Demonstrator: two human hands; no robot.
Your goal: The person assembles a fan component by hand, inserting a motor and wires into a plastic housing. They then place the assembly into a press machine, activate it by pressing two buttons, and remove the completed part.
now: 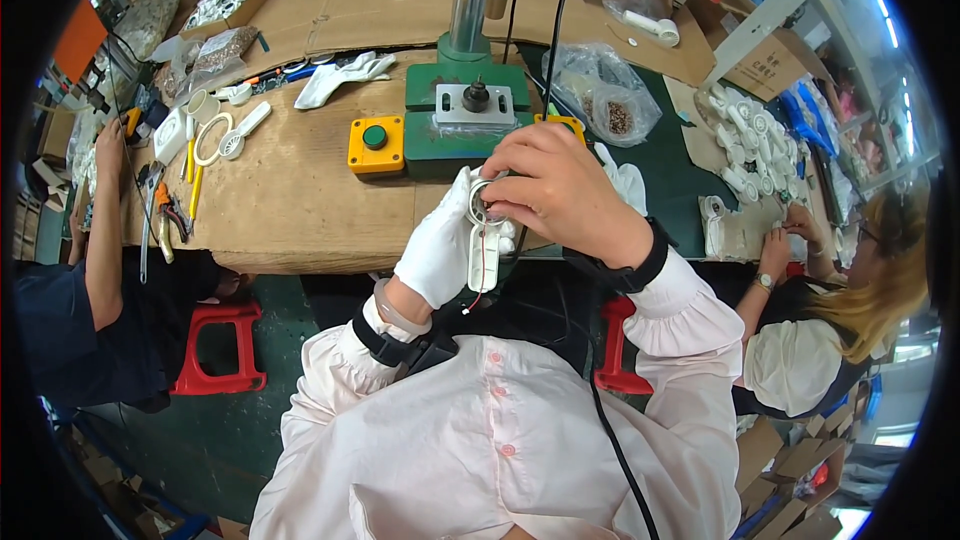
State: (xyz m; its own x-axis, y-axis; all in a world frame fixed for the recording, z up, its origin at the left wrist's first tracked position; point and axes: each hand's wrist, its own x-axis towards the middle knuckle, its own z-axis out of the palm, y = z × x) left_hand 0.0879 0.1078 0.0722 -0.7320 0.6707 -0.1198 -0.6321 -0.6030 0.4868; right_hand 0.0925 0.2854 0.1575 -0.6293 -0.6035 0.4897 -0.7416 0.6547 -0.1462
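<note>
My left hand [432, 250], in a white glove, holds a white plastic fan housing [484, 265] with a round ring head and a short handle. The handle points toward me, and a thin red wire [481, 296] hangs from its lower end with a small white connector. My bare right hand [565, 190] reaches over from the right, its fingertips pinched together inside the ring. What they grip there is hidden. Both hands are just in front of a green press base [425, 138], which carries a metal fixture plate [450, 122].
A yellow button box [361, 158] stands left of the press. A white glove [343, 79] and loose white parts [232, 145] lie left. Right are a plastic bag of small brass-coloured parts [605, 90] and piled white housings [750, 145]. People work on both sides, beside red stools [222, 380].
</note>
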